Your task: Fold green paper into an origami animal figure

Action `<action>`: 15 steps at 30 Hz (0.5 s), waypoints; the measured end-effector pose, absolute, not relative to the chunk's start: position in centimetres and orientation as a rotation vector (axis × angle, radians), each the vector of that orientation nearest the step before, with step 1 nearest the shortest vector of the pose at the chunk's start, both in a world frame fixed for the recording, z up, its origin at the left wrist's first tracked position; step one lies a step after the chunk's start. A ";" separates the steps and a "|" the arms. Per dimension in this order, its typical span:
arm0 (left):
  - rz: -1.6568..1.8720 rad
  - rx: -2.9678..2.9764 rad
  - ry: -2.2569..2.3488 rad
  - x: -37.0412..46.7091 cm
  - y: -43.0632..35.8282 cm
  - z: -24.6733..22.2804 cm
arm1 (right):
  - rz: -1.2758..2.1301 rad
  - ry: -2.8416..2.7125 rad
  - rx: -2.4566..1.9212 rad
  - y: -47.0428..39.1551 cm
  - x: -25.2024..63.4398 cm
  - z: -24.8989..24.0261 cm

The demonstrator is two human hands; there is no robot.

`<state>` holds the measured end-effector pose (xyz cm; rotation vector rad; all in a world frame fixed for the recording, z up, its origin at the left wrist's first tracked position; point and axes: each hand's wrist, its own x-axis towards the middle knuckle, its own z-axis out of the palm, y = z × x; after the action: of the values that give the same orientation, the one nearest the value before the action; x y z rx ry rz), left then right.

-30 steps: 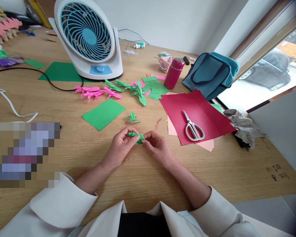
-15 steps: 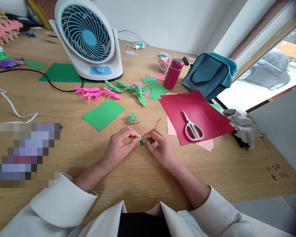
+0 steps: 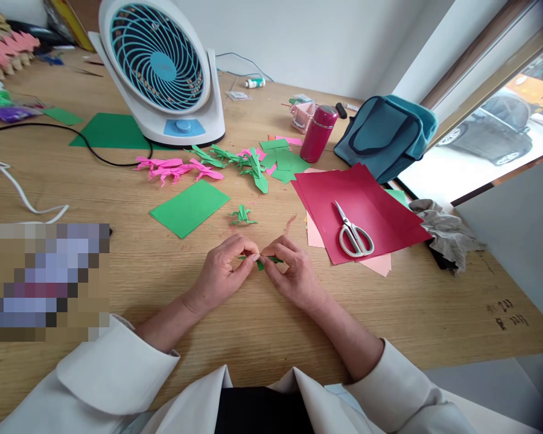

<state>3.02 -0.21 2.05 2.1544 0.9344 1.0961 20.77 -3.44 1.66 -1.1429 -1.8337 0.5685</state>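
Between my hands is a small folded piece of green paper [image 3: 261, 265], mostly covered by my fingers. My left hand [image 3: 226, 265] pinches its left side with thumb and forefinger. From the other side, my right hand [image 3: 295, 271] pinches it too, and the fingertips of both hands nearly meet. Just beyond them a small green origami figure [image 3: 242, 214] with thin legs stands on the table. A green paper sheet [image 3: 190, 208] lies farther left. Behind it are pink origami figures [image 3: 163, 167] and green origami figures [image 3: 254, 170] in a loose row.
Silver scissors [image 3: 353, 232] lie on red paper sheets [image 3: 380, 211] at the right. Farther back stand a red flask [image 3: 319, 134], a blue bag [image 3: 387, 138] and a white fan [image 3: 181, 129]. A black cable [image 3: 90, 147] crosses the left side, near a blurred-out area [image 3: 45, 283].
The folded green paper has tilted and sits slightly lower between my fingers. Both hands keep their pinch on it. The rest of the table looks the same.
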 end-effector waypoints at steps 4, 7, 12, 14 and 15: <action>1.105 2.116 0.964 3.0 -0.3 2.1 | 0.555 -1.813 -1.128 -3.3 20.9 1.5; 1.096 2.019 1.016 2.9 -0.1 2.1 | 0.552 -1.789 -1.130 -3.1 21.2 1.4; 1.099 1.849 1.030 2.6 0.4 1.6 | 0.551 -1.747 -1.133 -2.7 21.6 1.2; 1.108 1.814 1.039 2.6 0.6 1.4 | 0.559 -1.723 -1.141 -2.6 21.7 1.2; 1.109 1.801 1.044 2.6 0.7 1.3 | 0.565 -1.711 -1.145 -2.5 21.7 1.2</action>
<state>2.55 0.66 1.30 1.8006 1.0436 1.1093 21.70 -2.54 1.20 -1.1454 -1.7113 0.5652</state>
